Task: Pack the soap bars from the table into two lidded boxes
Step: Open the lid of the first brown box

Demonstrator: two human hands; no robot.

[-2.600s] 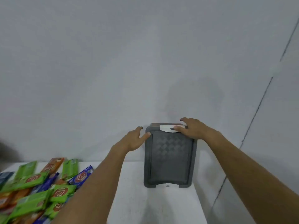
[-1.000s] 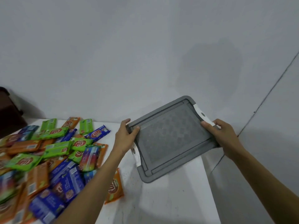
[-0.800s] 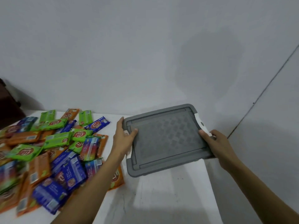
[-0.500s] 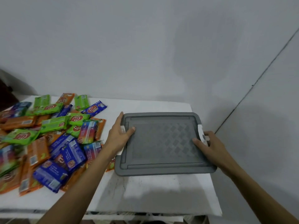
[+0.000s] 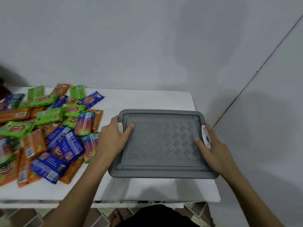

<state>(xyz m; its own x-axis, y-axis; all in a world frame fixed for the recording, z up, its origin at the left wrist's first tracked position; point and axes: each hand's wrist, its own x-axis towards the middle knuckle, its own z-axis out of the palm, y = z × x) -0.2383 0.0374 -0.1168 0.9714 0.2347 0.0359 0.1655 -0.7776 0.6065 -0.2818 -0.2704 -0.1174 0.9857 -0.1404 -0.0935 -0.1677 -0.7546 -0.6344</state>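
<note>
Grey lidded box [image 5: 162, 143] on the right half of the white table [image 5: 147, 99], lid on, long side toward the viewer. Contents hidden under the lid; box walls below the lid's rim out of sight too. White latch [image 5: 205, 136] at the right end partly covered by fingers; another white latch [image 5: 120, 127] at the left end mostly hidden behind a thumb.

Left hand [image 5: 113, 138] clasped over the left end of the lid, thumb on top, fingers wrapped round the edge. Right hand [image 5: 211, 148] clasped over the right end likewise, thumb lying on the patterned top.

Soap bars [image 5: 49, 128] heaped loose to the left of the box, in green, orange and blue wrappers, nearest ones just beside the left wrist. Heap cut off by the left edge of the view and blurred there; wrapper print hard to read.

Plain grey wall [image 5: 147, 46] behind the table, another wall meeting it in a corner on the right. Tiled floor [image 5: 19, 217] and a bare foot [image 5: 115, 217] below the table's near edge.
</note>
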